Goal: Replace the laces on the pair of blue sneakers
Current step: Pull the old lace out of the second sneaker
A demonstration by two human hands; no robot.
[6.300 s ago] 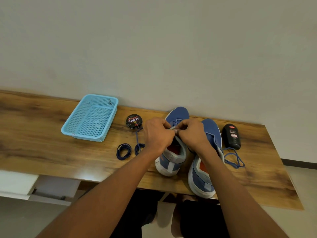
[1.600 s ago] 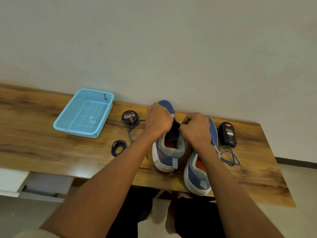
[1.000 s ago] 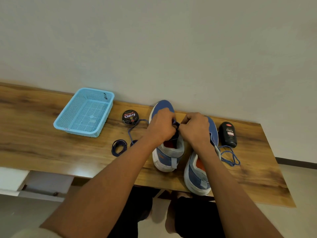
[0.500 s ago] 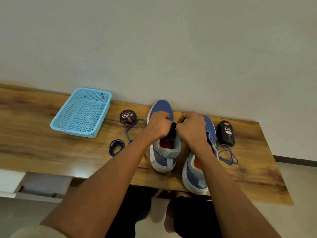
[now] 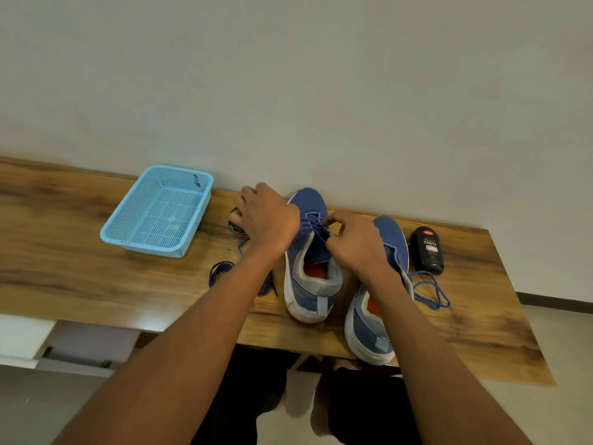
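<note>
Two blue sneakers stand on the wooden table, heels toward me: the left sneaker [image 5: 309, 281] and the right sneaker [image 5: 375, 332]. A blue lace [image 5: 313, 220] crosses the left sneaker's eyelets. My left hand [image 5: 268, 220] is off that shoe's left side, its fingers curled round the lace. My right hand [image 5: 356, 247] pinches the lace over the tongue. A dark blue lace [image 5: 221, 271] lies partly coiled left of the shoes, and one strand runs up under my left hand. A lighter blue lace [image 5: 430, 292] lies loose to the right.
A light blue mesh basket [image 5: 160, 213] sits at the back left. A round polish tin [image 5: 235, 223] is half hidden behind my left hand. A black polish bottle [image 5: 428, 250] lies right of the sneakers. The wall runs just behind the table [image 5: 64, 268].
My left hand has swung out to the left, away from the tongue, drawing the lace with it and covering the tin. My right hand stays at the eyelets.
</note>
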